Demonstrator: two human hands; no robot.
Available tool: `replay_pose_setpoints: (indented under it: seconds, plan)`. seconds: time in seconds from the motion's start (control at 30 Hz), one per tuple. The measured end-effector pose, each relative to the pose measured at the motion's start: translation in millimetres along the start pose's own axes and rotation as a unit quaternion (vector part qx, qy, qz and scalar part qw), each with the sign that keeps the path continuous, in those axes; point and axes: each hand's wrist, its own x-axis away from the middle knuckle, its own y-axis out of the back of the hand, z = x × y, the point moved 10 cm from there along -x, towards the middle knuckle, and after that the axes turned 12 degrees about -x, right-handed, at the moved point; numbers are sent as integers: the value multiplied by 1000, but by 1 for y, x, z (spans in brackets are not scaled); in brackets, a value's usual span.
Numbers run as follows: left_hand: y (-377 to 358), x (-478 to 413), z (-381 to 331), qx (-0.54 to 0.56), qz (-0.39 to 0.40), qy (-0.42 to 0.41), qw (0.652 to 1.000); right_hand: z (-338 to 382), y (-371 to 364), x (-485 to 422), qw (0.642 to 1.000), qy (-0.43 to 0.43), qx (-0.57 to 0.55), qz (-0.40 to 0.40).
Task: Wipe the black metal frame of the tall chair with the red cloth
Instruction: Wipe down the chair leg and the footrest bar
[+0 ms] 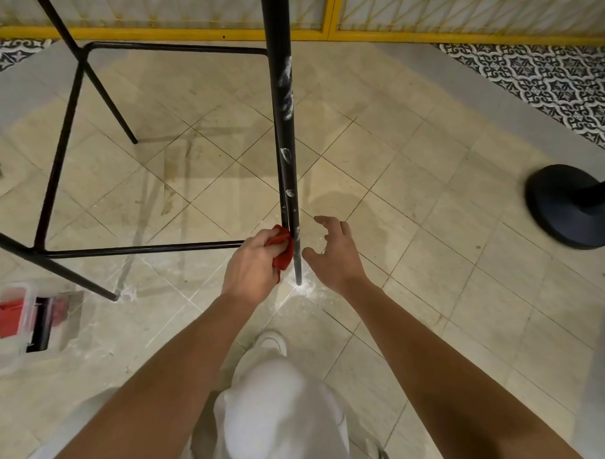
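From the head camera, looking down past the person's bare forearms, the black metal frame (62,141) of the tall chair fills the upper left, thin tubes standing on beige floor tiles (414,225). The nearest leg (285,154) runs straight down the middle of the view and carries white smears (286,85) along its upper stretch. White dust (305,291) lies on the floor around its foot.

The left hand (251,265) has its fingers curled round the red cloth (283,250). It presses the bunched cloth against the left side of that leg, low down, right where the lower crossbar (144,249) meets it. The right hand (333,259) holds nothing. Its fingers are spread and loosely bent, and it sits just to the right of the leg at the same height as the cloth. I cannot tell whether its thumb touches the tube.

Below the arms I see a knee in white trousers (273,402) and a white shoe (272,340). A clear plastic box (23,318) with something red inside sits on the floor at the left, near another chair foot. Over on the right stands a round black post base (573,206). A yellow-framed panel (328,32) runs along the back, with black-and-white patterned tiles (546,80) in front of it on the right.
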Motion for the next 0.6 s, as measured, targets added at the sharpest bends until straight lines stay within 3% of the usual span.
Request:
replay_pose_setpoints:
  seconds: [0.07,0.2,0.37,0.53,0.6]
  plan:
    - [3,1,2,-8,8,-14,1000,2,-3,-1,1000,1,-6,1]
    - [20,-13,17,22,-31,62,997,0,-9,0,1000,-1,0,11]
    - [2,-7,4,46,10,64,997,3,-16,-2,999,7,20,34]
    - [5,-10,4,-16,47,-45,998,3,-14,-6,999,12,22,31]
    - [9,-18,13,-25,66,-50,996,0,-14,-6,999,9,23,32]
